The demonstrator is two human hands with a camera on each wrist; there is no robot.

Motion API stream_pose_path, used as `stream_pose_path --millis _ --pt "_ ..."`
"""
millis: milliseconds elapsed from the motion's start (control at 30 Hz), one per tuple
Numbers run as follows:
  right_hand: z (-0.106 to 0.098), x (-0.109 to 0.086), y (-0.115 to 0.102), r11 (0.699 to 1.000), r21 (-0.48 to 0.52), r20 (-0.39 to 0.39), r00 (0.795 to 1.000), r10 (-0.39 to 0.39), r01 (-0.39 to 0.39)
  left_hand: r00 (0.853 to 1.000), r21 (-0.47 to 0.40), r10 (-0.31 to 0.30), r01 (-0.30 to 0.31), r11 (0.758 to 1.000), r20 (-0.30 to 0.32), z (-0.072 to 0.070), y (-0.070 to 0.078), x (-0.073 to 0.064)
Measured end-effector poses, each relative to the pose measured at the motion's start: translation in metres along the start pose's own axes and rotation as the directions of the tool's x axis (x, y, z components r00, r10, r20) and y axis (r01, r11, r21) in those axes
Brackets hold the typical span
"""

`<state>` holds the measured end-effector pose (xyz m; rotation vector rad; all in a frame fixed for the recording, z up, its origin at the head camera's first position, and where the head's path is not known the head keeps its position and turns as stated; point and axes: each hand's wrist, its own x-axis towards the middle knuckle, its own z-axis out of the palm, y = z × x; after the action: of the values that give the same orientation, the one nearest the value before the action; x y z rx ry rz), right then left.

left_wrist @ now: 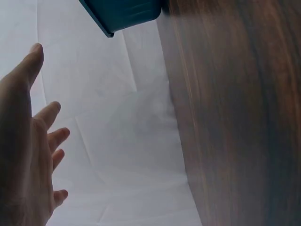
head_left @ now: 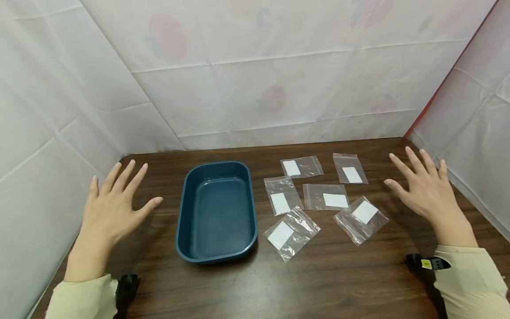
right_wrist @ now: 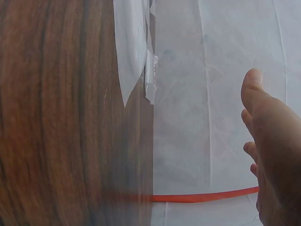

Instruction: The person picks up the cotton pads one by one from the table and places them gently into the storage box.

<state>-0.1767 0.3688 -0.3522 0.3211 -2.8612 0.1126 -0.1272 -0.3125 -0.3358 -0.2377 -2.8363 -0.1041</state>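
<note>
My left hand (head_left: 109, 212) is held above the table left of a dark blue plastic tray (head_left: 217, 212), fingers spread and holding nothing. To the right, my right hand (head_left: 428, 190) hovers with its fingers spread, also holding nothing. Between the tray and that hand lie several clear zip bags, each with a white card inside. Nearest the right hand are one zip bag (head_left: 360, 219) in front and another zip bag (head_left: 350, 169) farther back. In the left wrist view the tray's corner (left_wrist: 124, 14) shows at the top. A bag's edge (right_wrist: 129, 47) shows in the right wrist view.
The dark wood table (head_left: 303, 288) is bordered by white sheets (head_left: 279, 97) at the back and both sides. A red strip (head_left: 432, 104) runs up the back right corner. Two bags at the left (head_left: 280, 201) of the group lie close to the tray's right wall.
</note>
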Motion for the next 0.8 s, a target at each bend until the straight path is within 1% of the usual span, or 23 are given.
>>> stream_pose_path --millis 233,367,500,567,700,800 --pt "0.0007 0.0004 0.0002 1.000 0.007 0.000 1.000 -0.011 0.011 0.999 -0.100 0.043 -0.043 0.994 -0.001 -0.0001 0.0005 -0.0011" --pt "0.0012 0.0003 0.0007 1.000 0.009 -0.010 1.000 -0.024 0.024 0.998 -0.200 0.063 -0.059 0.978 0.010 0.0001 0.0011 -0.0011" --pt "0.0010 0.0006 0.0003 0.999 0.011 -0.024 0.999 -0.036 0.036 0.996 -0.335 0.061 -0.036 0.941 0.066 0.0002 0.0027 -0.0012" --pt "0.0007 0.0007 -0.0001 0.999 0.012 -0.029 0.999 -0.040 0.040 0.993 -0.397 0.055 -0.008 0.918 0.108 0.0006 0.0043 -0.0017" --pt "0.0003 0.0012 -0.0003 0.999 0.015 -0.037 0.998 -0.047 0.047 0.982 -0.500 0.065 0.033 0.865 0.177 0.0024 0.0072 -0.0031" --pt "0.0005 0.0019 -0.0002 0.998 0.021 -0.046 0.998 -0.052 0.053 0.971 -0.561 0.079 0.063 0.825 0.225 0.0040 0.0086 -0.0038"
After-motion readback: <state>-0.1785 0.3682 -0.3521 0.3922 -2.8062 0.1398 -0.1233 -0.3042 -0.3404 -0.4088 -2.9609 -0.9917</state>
